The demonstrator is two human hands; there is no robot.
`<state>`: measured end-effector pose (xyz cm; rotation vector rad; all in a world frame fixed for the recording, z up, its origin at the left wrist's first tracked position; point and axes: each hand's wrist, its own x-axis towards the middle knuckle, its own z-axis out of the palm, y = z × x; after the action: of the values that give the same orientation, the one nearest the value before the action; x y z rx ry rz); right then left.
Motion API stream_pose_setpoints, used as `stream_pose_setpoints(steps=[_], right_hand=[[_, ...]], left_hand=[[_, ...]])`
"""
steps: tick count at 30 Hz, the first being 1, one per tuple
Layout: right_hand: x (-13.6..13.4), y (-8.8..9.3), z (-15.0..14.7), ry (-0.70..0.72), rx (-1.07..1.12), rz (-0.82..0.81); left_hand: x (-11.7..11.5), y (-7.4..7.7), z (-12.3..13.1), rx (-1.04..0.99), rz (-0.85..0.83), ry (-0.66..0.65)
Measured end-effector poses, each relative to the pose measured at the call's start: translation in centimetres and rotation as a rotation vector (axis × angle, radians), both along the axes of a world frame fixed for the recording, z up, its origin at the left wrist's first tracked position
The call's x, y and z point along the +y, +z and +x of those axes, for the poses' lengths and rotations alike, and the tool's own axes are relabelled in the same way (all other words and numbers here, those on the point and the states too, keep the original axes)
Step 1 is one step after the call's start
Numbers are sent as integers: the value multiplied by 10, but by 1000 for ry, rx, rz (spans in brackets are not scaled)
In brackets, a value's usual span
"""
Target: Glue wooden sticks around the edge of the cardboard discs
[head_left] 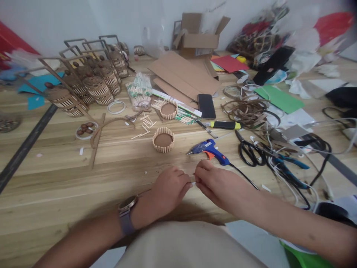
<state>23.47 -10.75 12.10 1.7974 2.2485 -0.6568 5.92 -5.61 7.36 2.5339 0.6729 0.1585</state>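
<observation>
Low over the front of the table, my left hand (171, 188), with a watch (128, 204) on its wrist, is closed with thumb and fingers pinched together. My right hand (213, 182) is closed the same way, its fingertips almost touching the left ones. A sliver of something thin and white (193, 183) shows between them; the rest is hidden by the fingers. Just beyond my right hand lies a blue glue gun (209, 149), its nozzle pointing left. Farther off, a round brown base ringed with short wooden sticks (163, 140) stands upright. A similar ring (169, 109) sits behind it.
Several stick-sided lanterns (99, 89) with handles crowd the back left. Loose sticks (146, 124), a utility knife (225, 125), a phone (206, 105) and cardboard (185, 74) lie beyond the rings. At right are scissors (251, 152), pliers (290, 171), cables and coiled brown strips (245, 111).
</observation>
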Motion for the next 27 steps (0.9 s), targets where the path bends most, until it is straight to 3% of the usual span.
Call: stream_pose_setpoints(steps=[3,6,13,18,21,24,27], right_hand=[[1,7,9,25,88,21],[11,17,26,-62,101,103],[63,29,52,-171,-16,366],[114,19,43,-207,-190,511],[130,10,39,-170,-258,489],[132,-2,40,-133,-280,438],[124,-13,42,-118,-315,361]], left_hand=[[5,11,-11,3,21,26],[20,18,-36,11,134,105],[78,14,-92,78,379,371],[130,8,-81,81,451,591],[148,-1,-67,120,443,596],[147,-14,-61,150,412,544],[129,-26,-62,160,372,508]])
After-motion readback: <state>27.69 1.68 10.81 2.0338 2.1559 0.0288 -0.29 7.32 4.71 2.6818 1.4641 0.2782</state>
